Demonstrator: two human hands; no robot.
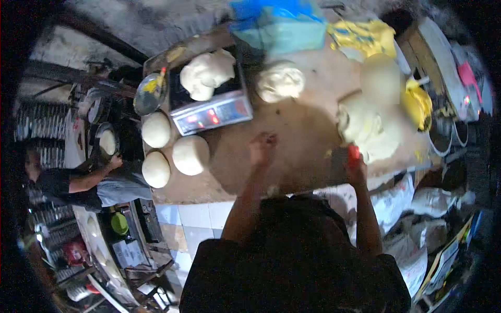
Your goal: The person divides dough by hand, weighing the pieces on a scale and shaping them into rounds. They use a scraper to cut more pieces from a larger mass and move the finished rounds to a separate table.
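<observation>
My right hand (pixel 356 169) is closed around the red handle of a dough scraper (pixel 353 152), whose dark blade appears to its left. Just beyond it lies a large mass of dough (pixel 369 130) on the wooden table. My left hand (pixel 262 149) is over the middle of the table, smeared by motion, so its fingers do not show clearly. Ahead of it rests a rough lump of dough (pixel 281 82). Another dough piece (pixel 207 74) sits on the digital scale (pixel 211 113), with red digits lit. Rounded dough balls (pixel 191 155) stand left of and below the scale.
A round pan (pixel 150 94) with yellow contents is beside the scale. At the back are a blue-covered tub (pixel 284 34) and yellow plastic (pixel 365 36). A co-worker (pixel 78 182) holds a pan of dough at left. White sacks (pixel 396 208) lie beyond the table's right front edge.
</observation>
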